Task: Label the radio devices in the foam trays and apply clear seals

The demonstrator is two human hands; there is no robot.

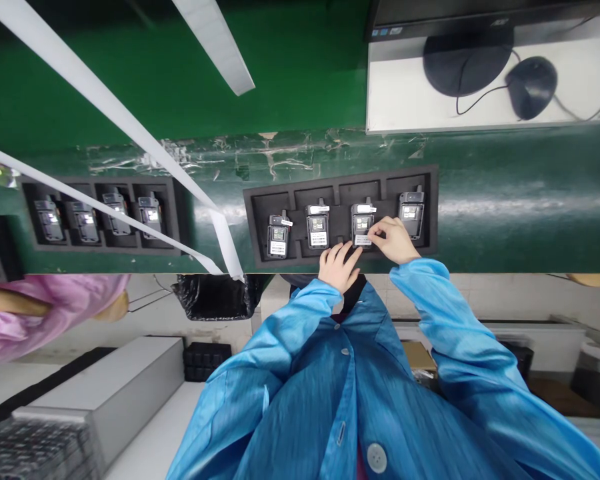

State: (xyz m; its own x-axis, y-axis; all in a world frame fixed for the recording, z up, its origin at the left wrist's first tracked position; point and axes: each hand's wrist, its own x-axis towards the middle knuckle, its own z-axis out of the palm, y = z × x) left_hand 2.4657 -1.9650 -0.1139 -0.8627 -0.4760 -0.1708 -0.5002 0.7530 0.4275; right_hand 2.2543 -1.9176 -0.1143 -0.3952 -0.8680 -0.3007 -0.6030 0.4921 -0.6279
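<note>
L hand (337,268) palm-down, splayed; R hand (395,241) near it w/ fingertips (373,233) pinched tog., both forearms (293,317) fwd.

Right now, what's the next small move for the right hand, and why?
Probably press the white printed label flat on the third handheld device from the left: the right hand's fingertips are at that label's right edge, and the two devices to its left carry similar labels at the same end. I can't tell whether it's fully stuck down.

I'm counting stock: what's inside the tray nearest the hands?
Four devices. The tray beneath them is covered; the left hand and right hand hide parts of its near edge.
</note>
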